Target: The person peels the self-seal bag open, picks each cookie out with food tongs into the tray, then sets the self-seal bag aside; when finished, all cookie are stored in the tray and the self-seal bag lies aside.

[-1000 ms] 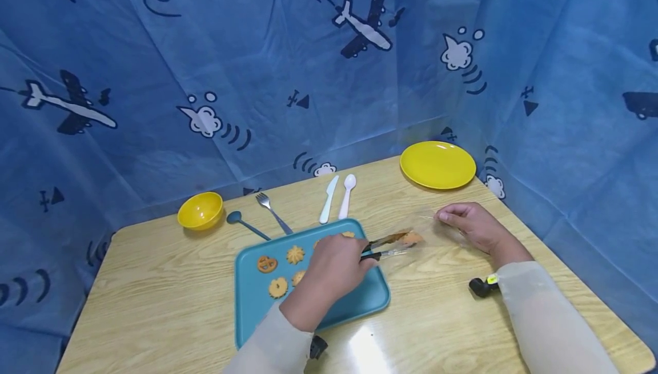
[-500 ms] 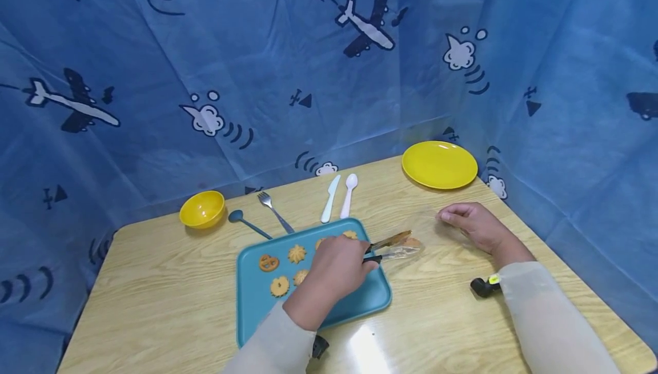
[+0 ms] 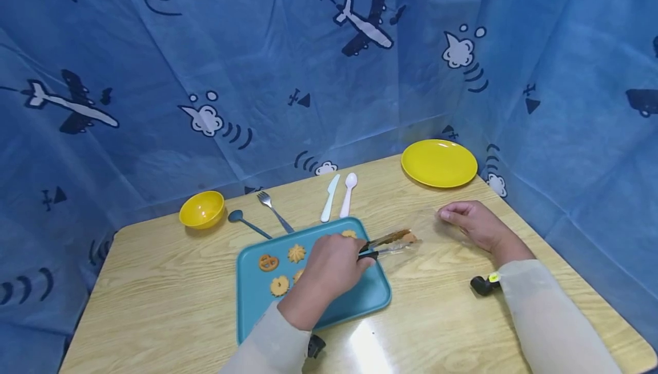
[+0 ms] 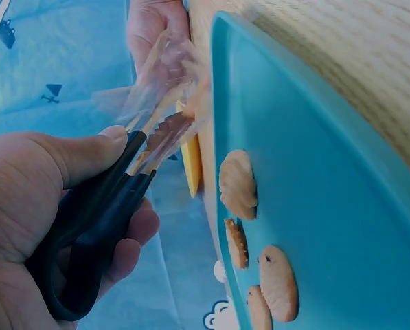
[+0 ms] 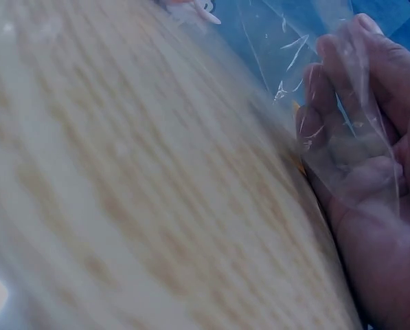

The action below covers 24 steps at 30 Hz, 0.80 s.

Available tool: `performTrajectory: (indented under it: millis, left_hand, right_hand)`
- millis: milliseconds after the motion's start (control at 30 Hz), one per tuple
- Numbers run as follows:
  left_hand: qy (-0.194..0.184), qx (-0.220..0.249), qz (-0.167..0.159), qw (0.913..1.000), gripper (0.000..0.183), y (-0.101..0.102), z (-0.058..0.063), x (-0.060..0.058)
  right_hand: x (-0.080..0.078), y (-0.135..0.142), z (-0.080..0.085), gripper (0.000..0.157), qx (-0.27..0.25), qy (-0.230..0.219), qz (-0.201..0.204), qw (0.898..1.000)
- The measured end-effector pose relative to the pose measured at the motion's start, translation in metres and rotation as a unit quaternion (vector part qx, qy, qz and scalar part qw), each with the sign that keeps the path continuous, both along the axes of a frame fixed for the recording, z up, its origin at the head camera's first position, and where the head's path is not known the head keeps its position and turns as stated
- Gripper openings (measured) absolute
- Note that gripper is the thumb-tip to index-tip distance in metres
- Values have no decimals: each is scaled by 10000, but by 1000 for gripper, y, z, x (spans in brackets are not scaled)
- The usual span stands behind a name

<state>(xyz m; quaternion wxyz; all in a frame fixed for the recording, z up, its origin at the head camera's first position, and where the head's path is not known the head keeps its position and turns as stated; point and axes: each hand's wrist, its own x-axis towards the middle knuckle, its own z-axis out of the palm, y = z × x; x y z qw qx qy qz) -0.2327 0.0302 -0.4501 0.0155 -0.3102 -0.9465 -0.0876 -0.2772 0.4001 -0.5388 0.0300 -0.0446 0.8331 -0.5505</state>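
My left hand point(image 3: 331, 268) grips the black handles of a pair of tongs point(image 4: 95, 227) over the right part of a teal tray point(image 3: 372, 297). The metal ends of the tongs reach inside a clear plastic bag point(image 4: 165, 65), with a brown cookie point(image 3: 409, 238) at their tips. Whether the tips still clamp the cookie is hard to see. My right hand point(image 3: 473, 226) pinches the bag's other side between thumb and fingers, just above the table. On the tray lie several cookies point(image 3: 296, 253) and a pretzel-shaped one point(image 3: 268, 262); my left hand partly hides them.
Behind the tray lie a dark spoon point(image 3: 249, 224), a fork point(image 3: 275, 212), a pale knife point(image 3: 330, 198) and a pink spoon point(image 3: 348, 195). A yellow bowl point(image 3: 202, 210) stands back left, a yellow plate point(image 3: 439, 163) back right. A blue curtain point(image 3: 308, 77) borders the table.
My left hand and the tongs have drawn back very slightly to the left, the tips staying in the bag. My right hand holds almost still.
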Motion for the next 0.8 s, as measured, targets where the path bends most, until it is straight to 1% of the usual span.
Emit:
performTrajectory:
  millis: [67, 167, 267, 400, 600, 700, 800]
  left_hand:
    - [102, -70, -20, 9999, 36, 0, 1, 0]
    - [168, -171, -48, 9997, 38, 2, 0, 1]
    - [139, -211, -86, 9996, 39, 4, -1, 2]
    - [87, -186, -102, 9997, 38, 6, -3, 2]
    - [104, -165, -51, 9998, 37, 6, -3, 3]
    - [42, -87, -26, 9999, 37, 4, -2, 3]
    - [-3, 8, -2, 10000, 37, 1, 3, 5]
  right_hand:
    - [0, 0, -1, 33, -24, 28, 8, 10000]
    - [1, -1, 0, 33, -212, 6, 3, 9998]
    - [1, -2, 1, 35, -273, 0, -5, 9996]
    - [1, -3, 1, 34, -255, 54, -14, 9997]
    - [0, -3, 1, 32, -213, 90, -19, 9997]
    - [0, -2, 1, 32, -252, 52, -24, 9997]
    - [0, -1, -1, 31, -293, 11, -33, 9996]
